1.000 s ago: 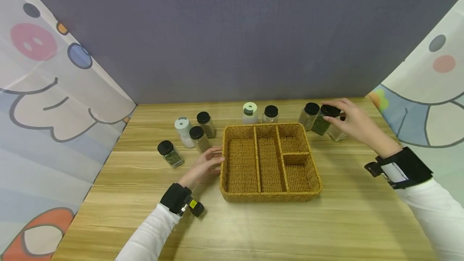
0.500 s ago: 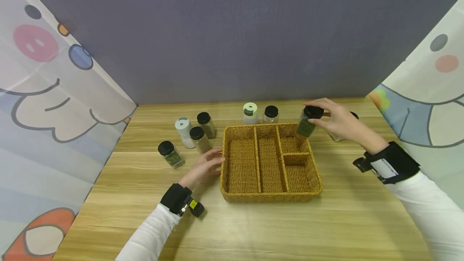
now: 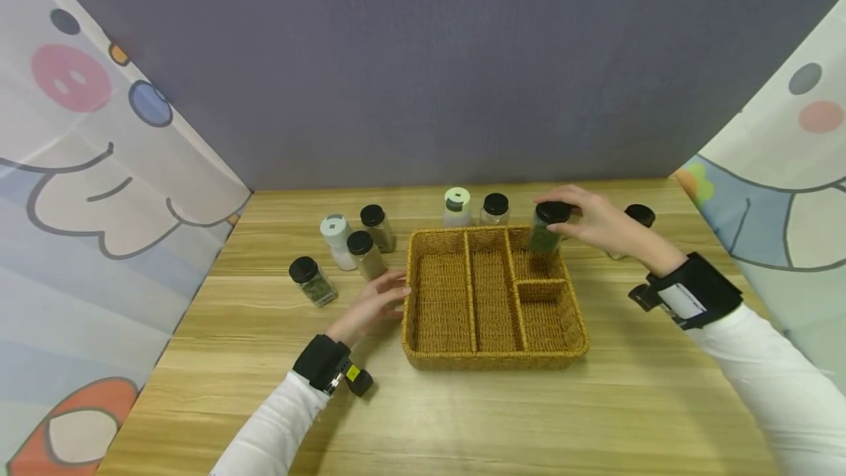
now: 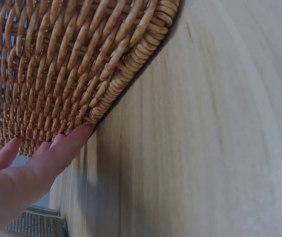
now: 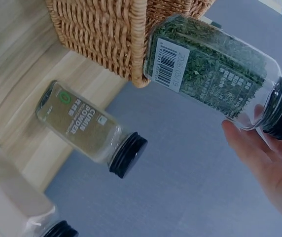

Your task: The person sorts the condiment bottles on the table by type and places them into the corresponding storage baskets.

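In the head view, my right hand [image 3: 595, 222] grips a clear jar of dried green herbs [image 3: 545, 239] by its black lid. The jar hangs over the small back-right compartment of the wicker basket [image 3: 489, 363]. The right wrist view shows the herb jar [image 5: 205, 69] at the basket's rim, with the fingers [image 5: 249, 148] around its lid end. My left hand [image 3: 370, 305] touches the basket's left wall from outside. In the left wrist view, its fingers [image 4: 64, 148] lie fairly straight against the weave, low near the table.
A cumin powder jar [image 5: 84, 121] stands right of the basket, near another jar [image 3: 640, 214]. Behind the basket are a white-capped bottle [image 3: 457, 206] and a black-lidded jar [image 3: 495, 208]. Several jars, including a green herb jar [image 3: 313, 281], stand at the left.
My right hand has lifted the herb jar from among the jars at the right and carried it left over the basket's back-right compartment. The left hand and the basket stay in place.
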Motion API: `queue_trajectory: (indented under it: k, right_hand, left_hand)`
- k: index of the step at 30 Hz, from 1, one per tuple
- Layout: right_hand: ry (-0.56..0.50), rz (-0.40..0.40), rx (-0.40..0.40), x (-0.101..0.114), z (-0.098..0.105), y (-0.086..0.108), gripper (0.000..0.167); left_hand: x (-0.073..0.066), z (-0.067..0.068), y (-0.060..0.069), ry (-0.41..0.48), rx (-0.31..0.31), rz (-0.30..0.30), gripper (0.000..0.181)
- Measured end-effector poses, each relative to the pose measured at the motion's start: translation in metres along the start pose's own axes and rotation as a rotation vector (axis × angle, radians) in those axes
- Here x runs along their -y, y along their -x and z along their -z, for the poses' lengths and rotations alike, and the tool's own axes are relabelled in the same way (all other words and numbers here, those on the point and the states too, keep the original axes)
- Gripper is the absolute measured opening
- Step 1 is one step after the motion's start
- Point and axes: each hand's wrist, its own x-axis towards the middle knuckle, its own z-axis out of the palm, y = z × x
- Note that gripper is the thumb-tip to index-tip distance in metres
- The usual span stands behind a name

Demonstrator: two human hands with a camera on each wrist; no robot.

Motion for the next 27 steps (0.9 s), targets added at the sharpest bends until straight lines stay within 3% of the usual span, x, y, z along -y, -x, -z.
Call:
queue_trajectory:
  k: [10, 27]
  right_hand:
    - [-0.081, -0.04, 0.081, -0.003, -0.011, -0.007, 0.043]
    - [-0.078, -0.067, 0.136, -0.012, -0.028, -0.012, 0.043]
  left_hand:
    - [0.0, 0.0, 0.0, 0.008, 0.005, -0.006, 0.057]
    - [0.001, 0.001, -0.004, 0.036, 0.04, -0.025, 0.059]
